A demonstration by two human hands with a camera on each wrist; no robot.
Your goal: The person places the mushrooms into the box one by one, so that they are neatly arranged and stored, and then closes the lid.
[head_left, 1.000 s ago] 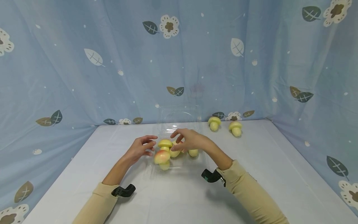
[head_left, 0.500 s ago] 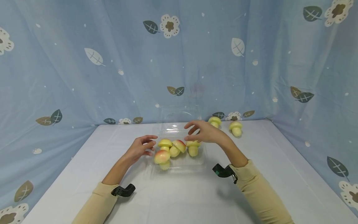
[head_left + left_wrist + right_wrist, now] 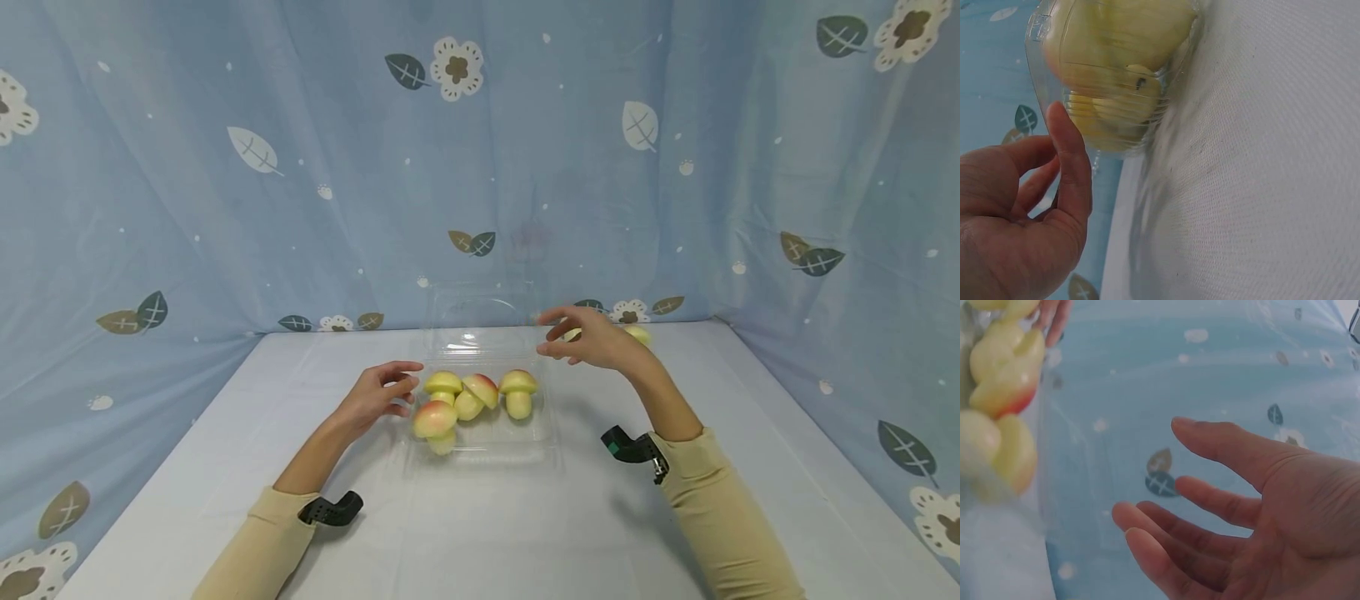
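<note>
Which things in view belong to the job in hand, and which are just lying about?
Likely the job:
open clear plastic container
four yellow mushroom-shaped pieces inside it
two similar pieces partly hidden behind the right hand

Just surroundings:
white tablecloth
blue leaf-patterned curtain
black wrist-worn devices

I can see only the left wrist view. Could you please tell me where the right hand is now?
Observer: In the head view, the right hand is in front of two mushroom-shaped pieces, partly covering them.
Operator: Thank you. Does it hold something?
Observer: No, the right wrist view shows it holding nothing.
Operator: And is the clear container open?
Observer: Yes, its lid stands open at the far side.
</note>
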